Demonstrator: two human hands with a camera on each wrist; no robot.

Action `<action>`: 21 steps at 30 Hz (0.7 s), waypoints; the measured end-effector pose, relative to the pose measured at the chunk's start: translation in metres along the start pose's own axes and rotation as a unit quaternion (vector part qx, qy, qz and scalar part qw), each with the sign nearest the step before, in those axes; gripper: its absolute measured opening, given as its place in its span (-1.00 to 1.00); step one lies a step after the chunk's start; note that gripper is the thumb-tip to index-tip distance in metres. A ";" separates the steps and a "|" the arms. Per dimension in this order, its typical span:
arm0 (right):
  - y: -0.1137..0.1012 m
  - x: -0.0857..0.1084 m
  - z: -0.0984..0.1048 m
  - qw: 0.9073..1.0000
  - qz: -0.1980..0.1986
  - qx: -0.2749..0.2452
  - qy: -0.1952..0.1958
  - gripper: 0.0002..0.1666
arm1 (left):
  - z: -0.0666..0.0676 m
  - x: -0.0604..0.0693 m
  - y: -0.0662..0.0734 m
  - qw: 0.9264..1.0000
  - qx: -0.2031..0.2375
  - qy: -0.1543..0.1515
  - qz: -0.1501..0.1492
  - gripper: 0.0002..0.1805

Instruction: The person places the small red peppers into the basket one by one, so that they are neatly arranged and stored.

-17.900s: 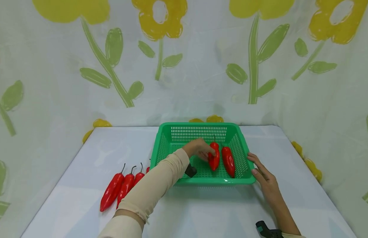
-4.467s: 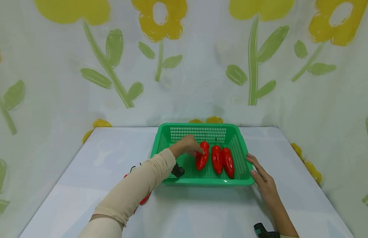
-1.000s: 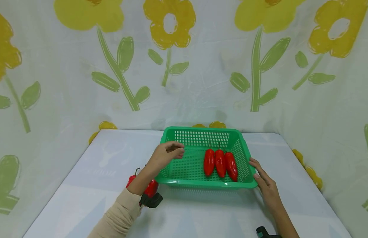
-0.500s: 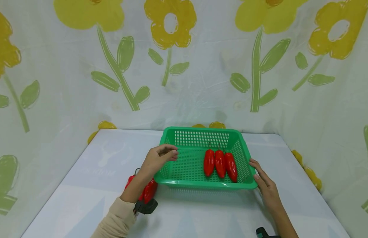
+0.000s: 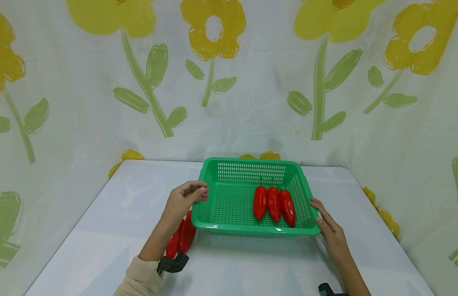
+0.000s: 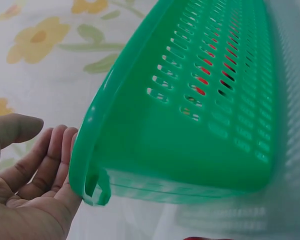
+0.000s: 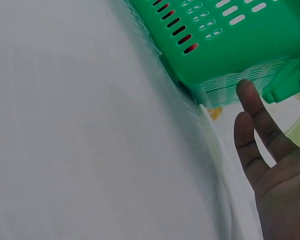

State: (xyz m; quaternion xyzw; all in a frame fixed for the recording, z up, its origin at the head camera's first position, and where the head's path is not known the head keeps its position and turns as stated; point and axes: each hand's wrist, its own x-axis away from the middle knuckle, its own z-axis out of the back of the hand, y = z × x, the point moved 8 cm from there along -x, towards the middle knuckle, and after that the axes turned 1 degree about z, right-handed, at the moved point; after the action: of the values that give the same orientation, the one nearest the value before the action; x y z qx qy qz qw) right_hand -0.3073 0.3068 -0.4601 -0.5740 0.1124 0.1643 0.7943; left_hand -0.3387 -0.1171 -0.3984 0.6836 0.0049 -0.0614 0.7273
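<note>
Currently I see the left hand (image 5: 180,200) at the outer left end of the green basket (image 5: 229,207), its fingers loosely bent, the thumb apart from them and nothing held between; in my left wrist view its fingertips lie right by the rim's corner, and I cannot tell whether they touch. At the opposite end, the right hand (image 5: 331,231) rests against the rim, fingers mostly straight and spread. Between both hands the basket sits on the white table (image 5: 232,267), with three red peppers (image 5: 274,204) side by side in it, stems pointing away, much closer to the right hand than to the left. Beside the left wrist I make out two more peppers (image 5: 187,235) just outside the basket, one partly covered by the forearm. A black wrist device (image 5: 174,263) and a beige sleeve (image 5: 140,280) follow behind the left hand; flowered cloth (image 5: 258,94) rises beyond both.
</note>
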 end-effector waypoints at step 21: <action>0.000 0.000 -0.001 1.000 -0.009 -0.005 -0.003 -0.46 | 0.027 0.014 -0.011 0.998 0.012 0.053 -0.012 -0.60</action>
State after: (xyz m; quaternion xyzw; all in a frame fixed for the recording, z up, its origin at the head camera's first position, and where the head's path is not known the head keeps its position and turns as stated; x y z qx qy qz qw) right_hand -0.3072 0.3060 -0.4601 -0.5786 0.1035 0.1596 0.7931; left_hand -0.3283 -0.1455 -0.4093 0.6943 0.0510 -0.0340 0.7171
